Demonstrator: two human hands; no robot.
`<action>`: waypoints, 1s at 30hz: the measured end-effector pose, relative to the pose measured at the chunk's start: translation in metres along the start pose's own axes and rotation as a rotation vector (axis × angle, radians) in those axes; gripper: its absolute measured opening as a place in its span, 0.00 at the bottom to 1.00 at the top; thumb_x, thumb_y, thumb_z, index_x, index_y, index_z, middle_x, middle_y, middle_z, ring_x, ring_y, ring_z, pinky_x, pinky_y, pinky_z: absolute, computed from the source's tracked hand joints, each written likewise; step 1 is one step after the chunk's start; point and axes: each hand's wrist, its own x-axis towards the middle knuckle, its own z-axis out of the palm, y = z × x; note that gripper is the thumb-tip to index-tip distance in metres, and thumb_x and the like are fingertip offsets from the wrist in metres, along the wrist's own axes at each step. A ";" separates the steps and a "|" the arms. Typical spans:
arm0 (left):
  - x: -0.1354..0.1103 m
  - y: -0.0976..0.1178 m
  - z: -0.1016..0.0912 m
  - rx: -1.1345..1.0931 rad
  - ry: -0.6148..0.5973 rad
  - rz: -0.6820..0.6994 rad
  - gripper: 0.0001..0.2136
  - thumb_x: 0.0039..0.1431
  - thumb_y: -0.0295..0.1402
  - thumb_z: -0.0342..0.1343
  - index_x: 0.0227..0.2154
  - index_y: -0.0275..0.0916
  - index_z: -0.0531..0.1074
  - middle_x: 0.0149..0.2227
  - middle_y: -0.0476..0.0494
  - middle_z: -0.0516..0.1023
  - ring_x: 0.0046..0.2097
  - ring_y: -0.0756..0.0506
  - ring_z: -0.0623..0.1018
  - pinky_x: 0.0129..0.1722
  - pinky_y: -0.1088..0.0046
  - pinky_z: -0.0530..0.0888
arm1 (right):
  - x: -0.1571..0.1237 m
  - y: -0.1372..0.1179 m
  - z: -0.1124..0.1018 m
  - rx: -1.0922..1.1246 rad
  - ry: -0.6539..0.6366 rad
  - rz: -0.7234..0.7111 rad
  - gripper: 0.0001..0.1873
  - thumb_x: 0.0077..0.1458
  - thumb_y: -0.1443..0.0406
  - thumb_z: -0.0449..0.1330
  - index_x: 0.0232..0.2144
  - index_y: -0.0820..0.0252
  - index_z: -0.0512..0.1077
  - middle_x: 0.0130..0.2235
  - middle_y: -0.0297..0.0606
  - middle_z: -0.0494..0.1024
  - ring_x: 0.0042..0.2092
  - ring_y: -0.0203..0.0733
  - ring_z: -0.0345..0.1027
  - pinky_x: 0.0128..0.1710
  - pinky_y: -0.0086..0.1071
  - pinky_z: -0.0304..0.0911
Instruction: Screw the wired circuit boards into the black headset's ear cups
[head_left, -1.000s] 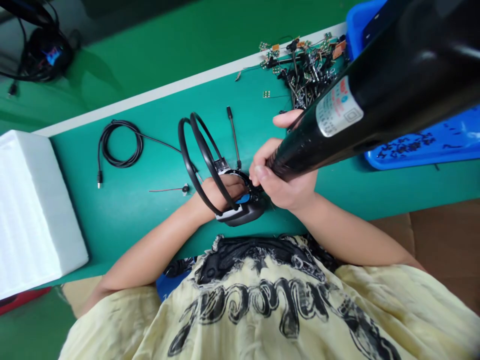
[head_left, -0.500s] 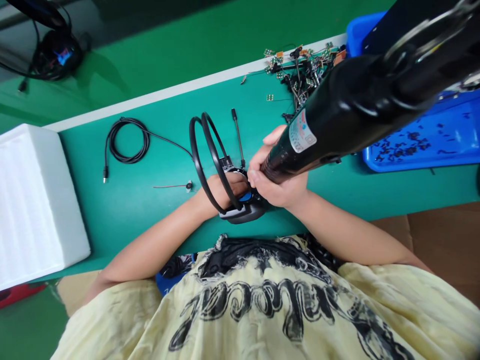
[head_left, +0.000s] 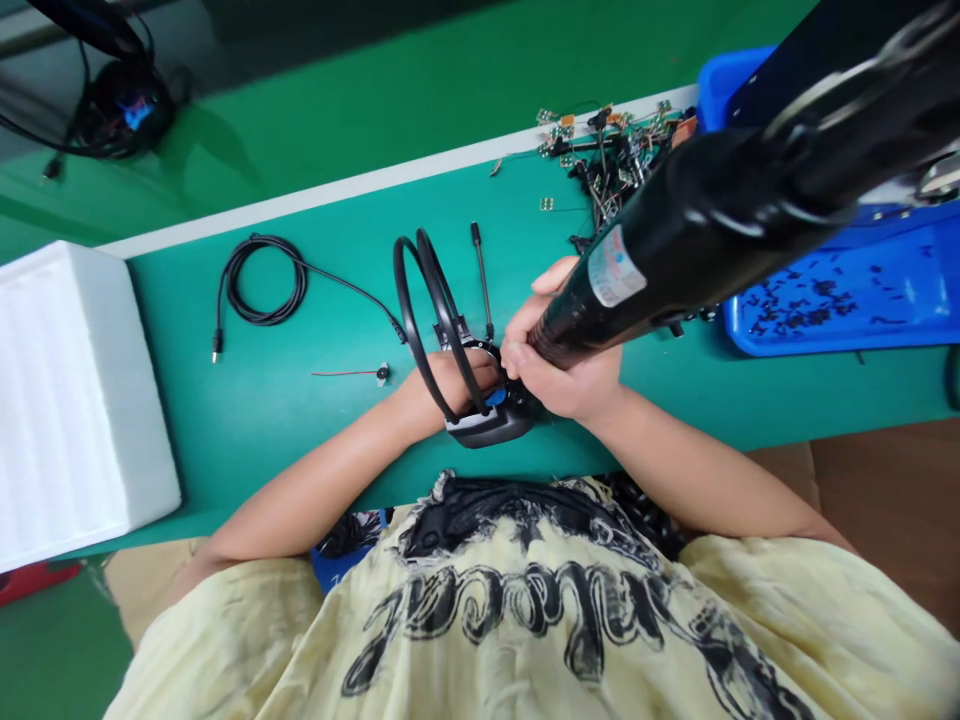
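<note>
A black headset with a double headband lies on the green bench, its ear cup open and a blue part showing inside. My left hand reaches through the headband loops and closes on the ear cup. My right hand is wrapped round the lower end of a large black electric screwdriver, whose tip is hidden at the ear cup. The tool's body slants up to the right, close to the camera.
A coiled black cable and a small part with a red wire lie left of the headset. A thin black rod lies behind it. A heap of small circuit parts and a blue tray are at right. White foam block stands at left.
The view has shifted slightly; the screwdriver's body has swung a little. Both hands stay on the ear cup and the tool.
</note>
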 end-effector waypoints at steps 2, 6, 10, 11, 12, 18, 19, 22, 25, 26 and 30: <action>0.001 0.001 -0.004 -0.024 -0.060 -0.045 0.13 0.69 0.34 0.44 0.40 0.36 0.74 0.37 0.44 0.75 0.40 0.48 0.76 0.39 0.73 0.74 | 0.005 -0.005 -0.007 0.147 -0.004 -0.105 0.20 0.53 0.66 0.60 0.45 0.53 0.56 0.26 0.24 0.68 0.23 0.32 0.64 0.27 0.31 0.66; -0.004 -0.001 -0.011 -0.049 -0.040 -0.086 0.12 0.66 0.36 0.49 0.48 0.39 0.69 0.49 0.40 0.69 0.46 0.47 0.75 0.42 0.70 0.75 | 0.019 -0.005 -0.036 0.192 -0.268 -0.093 0.32 0.52 0.62 0.62 0.56 0.54 0.54 0.43 0.36 0.72 0.40 0.38 0.72 0.42 0.37 0.72; -0.012 0.000 -0.017 -0.031 -0.024 -0.018 0.08 0.66 0.35 0.49 0.40 0.37 0.69 0.44 0.41 0.72 0.46 0.48 0.75 0.48 0.69 0.74 | 0.031 0.021 -0.054 -0.469 -0.647 -0.047 0.29 0.56 0.70 0.53 0.61 0.60 0.57 0.63 0.47 0.60 0.65 0.50 0.52 0.63 0.51 0.56; -0.013 0.001 -0.018 -0.008 -0.051 -0.002 0.07 0.66 0.35 0.49 0.39 0.37 0.69 0.42 0.42 0.74 0.46 0.48 0.75 0.51 0.67 0.73 | 0.034 0.029 -0.054 -0.657 -0.694 -0.082 0.27 0.57 0.72 0.51 0.60 0.61 0.60 0.63 0.46 0.60 0.66 0.50 0.49 0.64 0.52 0.54; -0.014 0.003 -0.019 0.018 -0.089 0.003 0.08 0.67 0.35 0.49 0.38 0.38 0.69 0.42 0.43 0.75 0.46 0.47 0.76 0.54 0.65 0.71 | 0.036 0.036 -0.053 -0.805 -0.727 -0.127 0.25 0.57 0.73 0.51 0.57 0.62 0.63 0.63 0.45 0.61 0.67 0.51 0.48 0.64 0.53 0.53; -0.017 0.020 -0.033 0.048 -0.271 -0.079 0.11 0.63 0.40 0.53 0.42 0.39 0.69 0.50 0.39 0.75 0.51 0.42 0.76 0.63 0.50 0.60 | 0.038 0.020 -0.049 -1.101 -0.920 -0.501 0.15 0.64 0.71 0.48 0.38 0.64 0.75 0.40 0.40 0.75 0.61 0.47 0.59 0.63 0.50 0.55; -0.018 0.023 -0.035 0.029 -0.294 -0.106 0.13 0.61 0.42 0.55 0.43 0.39 0.68 0.52 0.38 0.74 0.53 0.40 0.75 0.64 0.48 0.58 | 0.033 0.008 -0.052 -1.119 -0.930 -0.543 0.15 0.64 0.71 0.47 0.38 0.64 0.75 0.38 0.40 0.75 0.58 0.46 0.62 0.62 0.49 0.56; -0.021 0.032 -0.042 -0.046 -0.336 -0.168 0.22 0.55 0.44 0.59 0.49 0.36 0.66 0.58 0.32 0.69 0.59 0.36 0.70 0.64 0.44 0.54 | 0.005 -0.030 -0.060 -1.150 -0.946 -0.556 0.15 0.62 0.72 0.48 0.41 0.65 0.74 0.34 0.40 0.73 0.40 0.42 0.69 0.47 0.42 0.67; -0.025 0.036 -0.044 -0.112 -0.367 -0.183 0.31 0.52 0.45 0.60 0.56 0.35 0.62 0.63 0.30 0.62 0.64 0.35 0.64 0.65 0.45 0.51 | -0.033 -0.053 -0.057 -1.247 -0.941 -0.360 0.20 0.57 0.74 0.49 0.49 0.68 0.71 0.32 0.41 0.71 0.30 0.41 0.65 0.29 0.36 0.64; -0.027 0.037 -0.043 -0.115 -0.376 -0.184 0.33 0.52 0.46 0.59 0.58 0.35 0.60 0.64 0.30 0.60 0.65 0.35 0.62 0.66 0.44 0.50 | -0.046 -0.056 -0.054 -1.279 -0.924 -0.275 0.24 0.55 0.75 0.48 0.53 0.69 0.69 0.34 0.42 0.71 0.31 0.42 0.66 0.27 0.35 0.63; -0.033 0.038 -0.038 -0.048 -0.406 -0.157 0.33 0.58 0.47 0.54 0.62 0.37 0.56 0.66 0.30 0.55 0.67 0.34 0.59 0.65 0.40 0.42 | -0.086 -0.053 -0.037 -1.253 -0.813 -0.069 0.32 0.53 0.77 0.46 0.61 0.73 0.58 0.42 0.49 0.71 0.38 0.46 0.68 0.30 0.34 0.67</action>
